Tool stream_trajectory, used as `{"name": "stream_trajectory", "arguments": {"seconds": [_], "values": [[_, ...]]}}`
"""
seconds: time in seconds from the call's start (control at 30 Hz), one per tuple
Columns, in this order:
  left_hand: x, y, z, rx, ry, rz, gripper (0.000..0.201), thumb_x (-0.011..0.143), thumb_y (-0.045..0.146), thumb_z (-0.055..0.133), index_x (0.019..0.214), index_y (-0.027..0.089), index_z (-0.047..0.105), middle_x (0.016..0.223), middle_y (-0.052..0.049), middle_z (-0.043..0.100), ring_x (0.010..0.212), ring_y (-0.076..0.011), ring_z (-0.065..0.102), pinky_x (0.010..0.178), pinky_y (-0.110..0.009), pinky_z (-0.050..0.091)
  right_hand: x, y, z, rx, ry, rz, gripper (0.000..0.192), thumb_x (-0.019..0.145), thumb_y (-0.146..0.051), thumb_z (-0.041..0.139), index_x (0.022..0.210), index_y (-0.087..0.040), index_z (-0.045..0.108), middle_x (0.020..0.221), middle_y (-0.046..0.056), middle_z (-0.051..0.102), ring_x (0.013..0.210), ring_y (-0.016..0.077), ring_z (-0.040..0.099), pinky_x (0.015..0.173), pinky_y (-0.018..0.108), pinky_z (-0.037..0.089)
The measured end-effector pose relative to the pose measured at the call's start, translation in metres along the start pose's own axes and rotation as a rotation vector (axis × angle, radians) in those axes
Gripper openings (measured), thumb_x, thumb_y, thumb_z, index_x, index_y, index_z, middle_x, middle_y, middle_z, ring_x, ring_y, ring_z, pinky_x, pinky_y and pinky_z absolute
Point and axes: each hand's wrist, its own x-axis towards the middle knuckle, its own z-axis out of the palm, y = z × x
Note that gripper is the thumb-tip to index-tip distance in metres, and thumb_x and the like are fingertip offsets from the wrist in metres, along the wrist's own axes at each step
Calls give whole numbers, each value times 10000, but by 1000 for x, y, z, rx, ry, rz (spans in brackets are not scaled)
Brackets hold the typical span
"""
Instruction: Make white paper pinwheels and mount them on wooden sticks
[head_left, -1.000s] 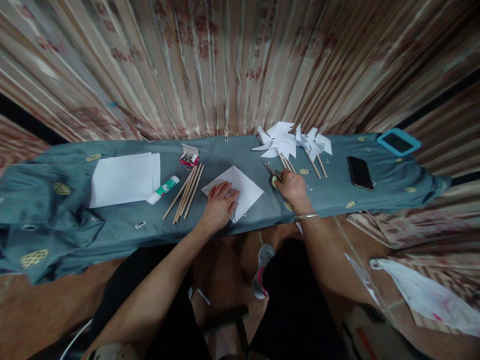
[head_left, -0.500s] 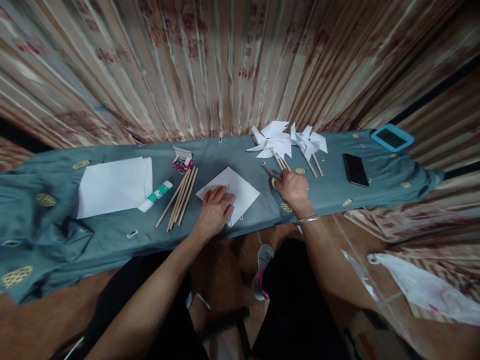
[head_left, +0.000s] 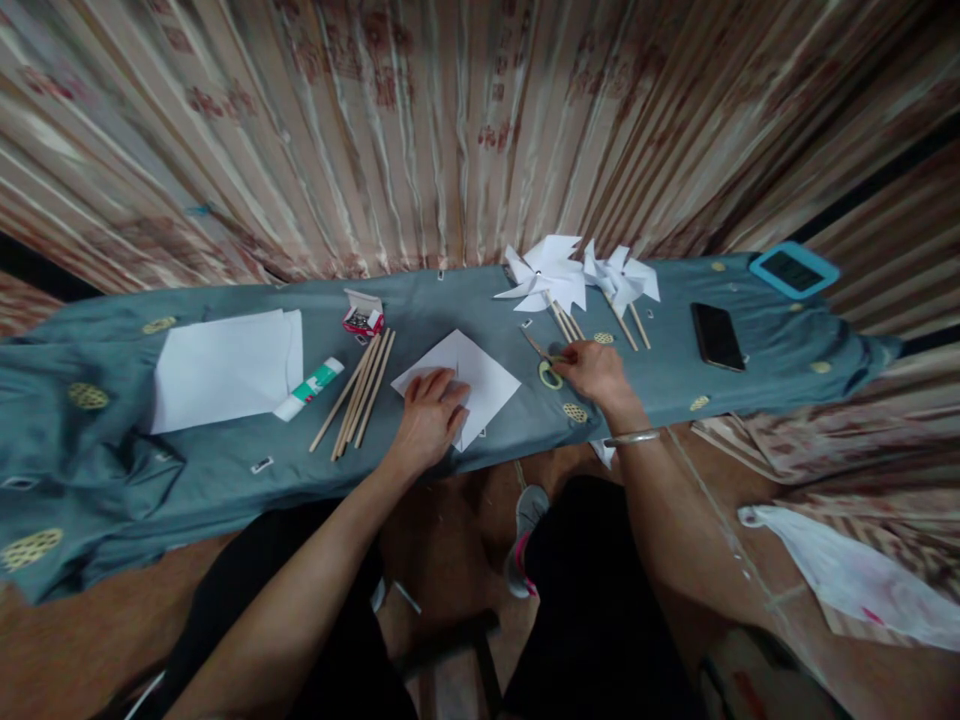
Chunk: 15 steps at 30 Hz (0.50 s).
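Observation:
My left hand lies with its fingers spread on a square of white paper, which is turned corner-up on the cloth and shows a short line near its middle. A pair of scissors with yellow-green handles lies right of the paper, blades pointing away. My right hand, with a bracelet on its wrist, has its fingertips closed at the scissors' far handle loop; the near loop shows beside the fingers. Just beyond that hand rest white paper pinwheels on wooden sticks.
Left of the square are several wooden sticks, a small red box standing open, a glue stick and white paper sheets. A phone and a blue-framed tablet lie right. Curtains hang behind.
My right hand has shifted slightly right, and more of the scissors' handle shows beside its fingers. My left hand stays on the paper.

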Motion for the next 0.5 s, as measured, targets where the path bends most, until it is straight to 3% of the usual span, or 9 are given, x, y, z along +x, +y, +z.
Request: {"name": "stream_trajectory", "arguments": {"seconds": [0.1, 0.27, 0.37, 0.5], "values": [[0, 0, 0, 0, -7, 1, 356, 917, 259, 482, 1234, 194, 630, 1438, -146, 506, 1358, -319, 417, 1143, -568, 279, -10, -18, 0, 90, 79, -58, 275, 918, -294, 518, 1053, -151, 709, 1028, 144, 748, 983, 280, 687, 826, 335, 478], [0, -1, 2, 17, 2, 4, 357, 920, 260, 484, 1237, 187, 631, 1430, -157, 512, 1364, -322, 411, 1142, -572, 274, -25, -69, 27, 330, 66, -339, 177, 888, -195, 544, 893, -187, 721, 1065, 63, 739, 1040, 187, 662, 941, 267, 449], [-1, 0, 2, 23, 0, 2, 362, 925, 263, 481, 1245, 184, 631, 1429, -156, 514, 1367, -320, 410, 1143, -570, 273, -29, -88, 44, 379, 94, -339, 135, 871, -234, 598, 872, -177, 721, 1157, 94, 702, 1109, 197, 629, 977, 275, 439], [-1, 2, 1, 26, -12, -2, 383, 923, 258, 487, 1276, 178, 615, 1435, -157, 507, 1372, -318, 407, 1147, -565, 275, -29, -94, 54, 394, 126, -290, 100, 847, -227, 618, 829, -187, 707, 1222, 95, 665, 1154, 222, 589, 1015, 315, 424]]}}
